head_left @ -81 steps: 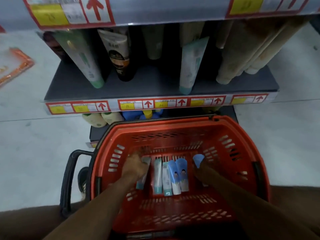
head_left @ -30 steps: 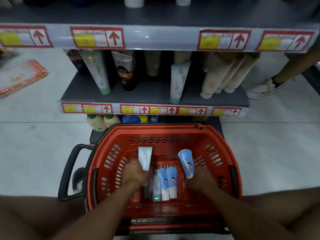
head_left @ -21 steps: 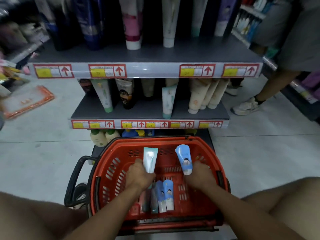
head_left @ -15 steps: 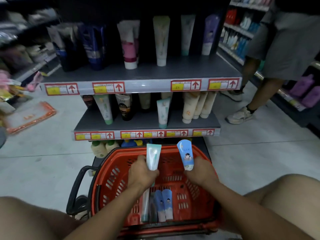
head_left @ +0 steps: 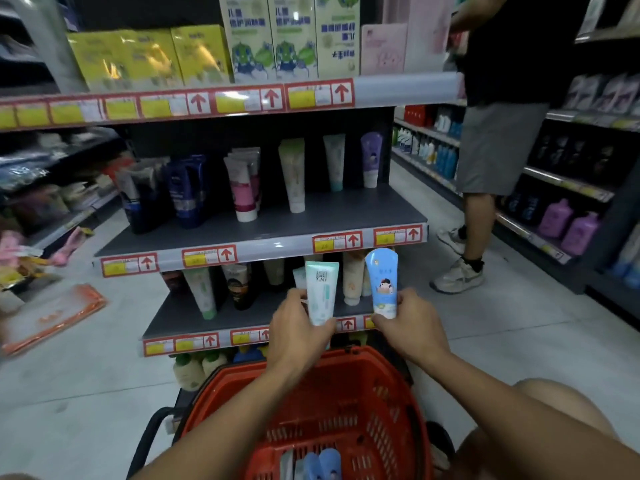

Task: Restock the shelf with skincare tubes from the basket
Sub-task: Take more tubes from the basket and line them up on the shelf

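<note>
Both hands are raised above the red basket (head_left: 408,393), each closed around one tube: the left hand (head_left: 298,336) grips a pale mint tube (head_left: 321,292) by its lower end, and the right hand (head_left: 412,327) pinches a blue tube (head_left: 381,282) with a cartoon figure near its cap, both held upright just in front of the lower shelf (head_left: 180,315). To place them well, it seems best to match each tube to its own kind, stand it cap down like its neighbours, and slide it in behind the price strip without tilting. Beyond the hands, the middle shelf (head_left: 311,216) offers open space to the right of the purple tube (head_left: 371,161) and along its front edge. The standing tubes just past the fingers are light and could topple if brushed. Below the forearms, a few more tubes (head_left: 322,464) lie in the basket. To the right of the hands, another person (head_left: 491,143) stands in the aisle, well apart from the reach.
</note>
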A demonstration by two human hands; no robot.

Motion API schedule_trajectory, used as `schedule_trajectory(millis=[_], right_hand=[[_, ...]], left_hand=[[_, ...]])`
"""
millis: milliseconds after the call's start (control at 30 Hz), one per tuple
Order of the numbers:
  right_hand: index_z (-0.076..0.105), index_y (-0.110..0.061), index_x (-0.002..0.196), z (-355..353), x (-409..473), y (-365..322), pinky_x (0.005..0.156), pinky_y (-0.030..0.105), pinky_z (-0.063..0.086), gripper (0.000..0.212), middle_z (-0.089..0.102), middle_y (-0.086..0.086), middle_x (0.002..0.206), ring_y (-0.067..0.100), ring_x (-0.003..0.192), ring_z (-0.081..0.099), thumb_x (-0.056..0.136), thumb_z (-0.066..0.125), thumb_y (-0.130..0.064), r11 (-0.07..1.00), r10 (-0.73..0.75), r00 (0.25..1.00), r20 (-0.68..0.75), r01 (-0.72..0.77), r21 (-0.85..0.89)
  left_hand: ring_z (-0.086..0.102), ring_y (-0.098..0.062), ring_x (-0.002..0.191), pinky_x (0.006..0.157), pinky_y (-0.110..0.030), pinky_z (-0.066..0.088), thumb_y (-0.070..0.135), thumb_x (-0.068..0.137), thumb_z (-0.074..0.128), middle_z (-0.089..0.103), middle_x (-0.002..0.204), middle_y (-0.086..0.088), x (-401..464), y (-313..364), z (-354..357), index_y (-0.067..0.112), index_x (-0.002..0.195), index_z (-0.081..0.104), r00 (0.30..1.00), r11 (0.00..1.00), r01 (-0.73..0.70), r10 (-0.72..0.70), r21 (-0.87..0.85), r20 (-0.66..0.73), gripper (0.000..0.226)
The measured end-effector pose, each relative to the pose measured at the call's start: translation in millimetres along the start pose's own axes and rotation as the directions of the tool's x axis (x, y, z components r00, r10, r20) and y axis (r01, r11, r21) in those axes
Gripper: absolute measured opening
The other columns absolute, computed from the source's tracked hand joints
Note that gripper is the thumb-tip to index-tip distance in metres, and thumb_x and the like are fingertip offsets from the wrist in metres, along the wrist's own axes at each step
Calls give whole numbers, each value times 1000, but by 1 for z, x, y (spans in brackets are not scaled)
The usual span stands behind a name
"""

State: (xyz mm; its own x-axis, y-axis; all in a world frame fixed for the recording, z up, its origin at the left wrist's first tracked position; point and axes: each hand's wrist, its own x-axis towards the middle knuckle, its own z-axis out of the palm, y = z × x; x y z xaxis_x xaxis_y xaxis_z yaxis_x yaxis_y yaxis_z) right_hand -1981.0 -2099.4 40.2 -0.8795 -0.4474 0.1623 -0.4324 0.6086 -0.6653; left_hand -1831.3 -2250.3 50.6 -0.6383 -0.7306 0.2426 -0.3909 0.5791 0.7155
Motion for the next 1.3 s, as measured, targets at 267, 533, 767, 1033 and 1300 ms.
schedule_trajectory(millis=[267, 533, 767, 1033, 1300], right_hand=[[57, -29, 103, -47, 55, -26, 70, 40, 59, 40, 70, -9, 95, 11, 82, 67, 75, 78, -47, 986, -93, 977, -190, 117, 119], [52, -34, 104, -66, 123, -46, 70, 41, 60, 42, 68, -11, 100, 9, 86, 67, 76, 77, -52, 975, -141, 955, -259, 180, 133], [50, -32, 103, -64, 174, -55, 70, 41, 60, 42, 68, -8, 98, 10, 82, 66, 77, 81, -45, 974, -140, 953, -267, 182, 137], [53, -31, 106, -45, 200, -40, 72, 42, 59, 45, 68, -8, 99, 14, 84, 67, 73, 82, -43, 978, -133, 968, -213, 163, 128], [64, -16, 99, -40, 206, -34, 69, 38, 55, 43, 59, 4, 94, 21, 88, 58, 75, 71, -52, 972, -204, 950, -236, 169, -161]], left_hand=[[66, -9, 101, 75, -28, 57, 41, 76, 85, 68, 107, 10, 49, 66, -12, 28, 114, 54, 986, 986, -114, 97, -120, -137, 50], [61, -7, 93, 76, -24, 51, 41, 78, 86, 62, 103, 12, 117, 115, -13, 30, 110, 48, 967, 977, -179, 152, -117, -206, 51], [66, -13, 98, 77, -27, 53, 39, 77, 88, 67, 110, 5, 167, 129, 1, 24, 114, 52, 964, 983, -153, 125, -104, -235, 54], [66, -17, 99, 75, -27, 50, 37, 76, 89, 66, 110, 4, 193, 116, 25, 25, 112, 49, 975, 990, -102, 79, -98, -209, 55], [69, -24, 100, 73, -31, 51, 40, 81, 81, 71, 109, 0, 196, 102, 39, 20, 113, 54, 991, 999, -36, 38, 19, -132, 47]])
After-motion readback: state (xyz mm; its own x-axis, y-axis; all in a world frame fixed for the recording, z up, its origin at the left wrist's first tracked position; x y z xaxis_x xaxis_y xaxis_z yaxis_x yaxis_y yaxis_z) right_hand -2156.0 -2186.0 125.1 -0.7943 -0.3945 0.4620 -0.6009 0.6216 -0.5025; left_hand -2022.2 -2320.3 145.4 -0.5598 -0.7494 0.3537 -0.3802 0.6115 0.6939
